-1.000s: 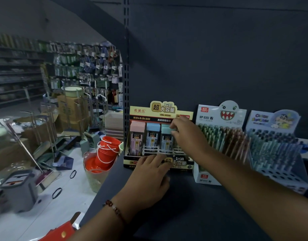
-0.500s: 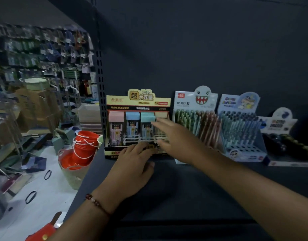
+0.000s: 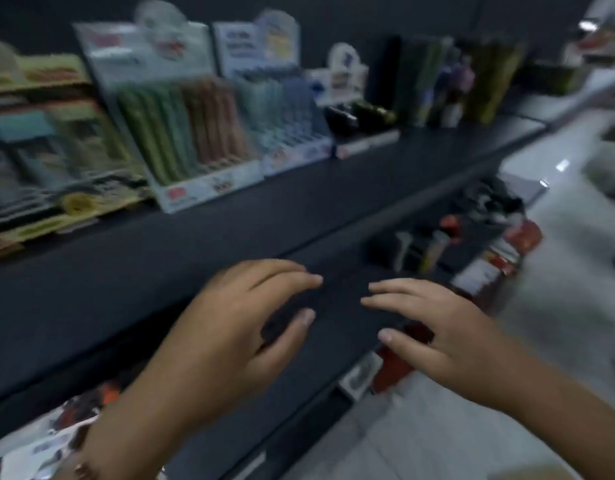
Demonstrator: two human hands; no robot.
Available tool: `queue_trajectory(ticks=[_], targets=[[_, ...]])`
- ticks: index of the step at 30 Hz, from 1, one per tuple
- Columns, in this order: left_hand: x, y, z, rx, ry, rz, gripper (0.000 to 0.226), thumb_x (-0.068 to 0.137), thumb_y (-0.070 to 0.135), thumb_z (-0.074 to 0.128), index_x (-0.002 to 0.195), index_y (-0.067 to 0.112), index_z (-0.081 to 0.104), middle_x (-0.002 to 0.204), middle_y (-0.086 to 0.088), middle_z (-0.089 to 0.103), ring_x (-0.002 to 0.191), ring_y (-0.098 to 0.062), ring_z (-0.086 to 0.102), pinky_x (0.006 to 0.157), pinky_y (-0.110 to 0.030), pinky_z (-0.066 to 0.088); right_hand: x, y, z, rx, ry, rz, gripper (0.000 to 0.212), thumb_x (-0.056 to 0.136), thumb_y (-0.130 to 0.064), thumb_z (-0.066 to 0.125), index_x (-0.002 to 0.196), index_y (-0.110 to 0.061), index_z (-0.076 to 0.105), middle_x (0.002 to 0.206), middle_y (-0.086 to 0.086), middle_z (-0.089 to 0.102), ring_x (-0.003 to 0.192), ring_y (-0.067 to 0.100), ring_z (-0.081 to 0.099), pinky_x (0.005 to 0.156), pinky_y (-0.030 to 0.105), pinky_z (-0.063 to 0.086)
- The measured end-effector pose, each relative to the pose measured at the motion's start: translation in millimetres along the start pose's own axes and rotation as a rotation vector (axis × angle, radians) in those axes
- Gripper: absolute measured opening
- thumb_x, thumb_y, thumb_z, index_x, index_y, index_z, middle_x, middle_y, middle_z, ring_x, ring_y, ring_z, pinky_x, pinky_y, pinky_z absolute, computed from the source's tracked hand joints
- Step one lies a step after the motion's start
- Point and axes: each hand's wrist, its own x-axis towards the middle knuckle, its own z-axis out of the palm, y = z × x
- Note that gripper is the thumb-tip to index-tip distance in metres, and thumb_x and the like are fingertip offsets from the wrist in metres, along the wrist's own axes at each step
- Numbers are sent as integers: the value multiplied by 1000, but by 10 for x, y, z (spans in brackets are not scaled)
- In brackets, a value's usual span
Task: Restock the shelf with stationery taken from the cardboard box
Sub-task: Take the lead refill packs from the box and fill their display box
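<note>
Eraser display (image 3: 46, 150): set at the far left of the shelf, against the back panel, with its printed front tilted up toward the aisle; that tilt is judged to be there so the labels can be read from above. The picture is blurred, and single items cannot be made out.

Pen display (image 3: 181, 133): placed just right of the eraser display, touching or nearly touching it. The pens are laid with their long axes running from near and low to far and high, leaning back on the card. The tips are hidden in the tray, so it cannot be told which end points up.

Second pen display (image 3: 282, 109): stood further right in the same row, with its pens leaned back the same way.

Shelf (image 3: 202, 244): a dark board running from near left to far right; the stock is kept along its far edge, and the near strip is left bare, judged to be room for more.

Left hand (image 3: 230, 337): held over the near edge of the shelf, fingers spread and loosely bent, gripping nothing. A bead bracelet is worn at the wrist.

Right hand (image 3: 448, 330): held beside the left, well apart from the displays, fingers straight and released, nothing carried.

Cardboard box: not identified; only a tan corner at the bottom right is seen, too little to name.

Step judged: both hands are free, so a fresh item is taken to be fetched next.
</note>
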Motion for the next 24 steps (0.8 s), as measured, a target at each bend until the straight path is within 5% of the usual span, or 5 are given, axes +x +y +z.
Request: queue_trajectory(ticks=[8, 11, 15, 19, 24], targets=[[252, 1590, 2091, -187, -490, 165, 32, 98, 46, 48, 129, 39, 55, 125, 28, 52, 116, 8, 44, 92, -9, 35, -2597, 1021, 278, 113, 92, 575, 27, 95, -40, 55, 115, -57, 48, 117, -48, 36, 115, -28, 29, 101, -2, 15], [251, 2311, 2940, -235, -686, 198, 30, 97, 47, 49, 127, 44, 53, 125, 32, 50, 117, 14, 41, 95, -8, 35, -3732, 1477, 479, 169, 161, 778, 26, 87, -41, 59, 113, -42, 64, 115, -33, 58, 114, -22, 38, 100, -5, 17], [237, 3365, 4053, -221, -922, 311, 30, 98, 47, 48, 128, 44, 52, 126, 33, 47, 118, 16, 37, 89, 3, 24, -5115, 1989, 697, 301, 216, 1042, 28, 93, -38, 59, 120, -44, 57, 117, -33, 47, 110, -21, 39, 95, -1, 27], [241, 4296, 4903, -197, -1095, 418, 33, 99, 44, 48, 132, 39, 52, 133, 25, 49, 119, 4, 46, 91, -7, 32, -6044, 2393, 669, 409, 199, 1263, 33, 94, -34, 58, 127, -36, 58, 127, -22, 54, 121, 1, 50, 97, 11, 34], [402, 5091, 5824, -206, -1285, 478, 35, 99, 42, 48, 134, 35, 53, 134, 17, 51, 116, -1, 50, 93, -15, 38, -6678, 2977, 573, 485, 293, 1475, 32, 94, -32, 60, 126, -33, 59, 125, -15, 55, 118, 8, 52, 97, 25, 42]])
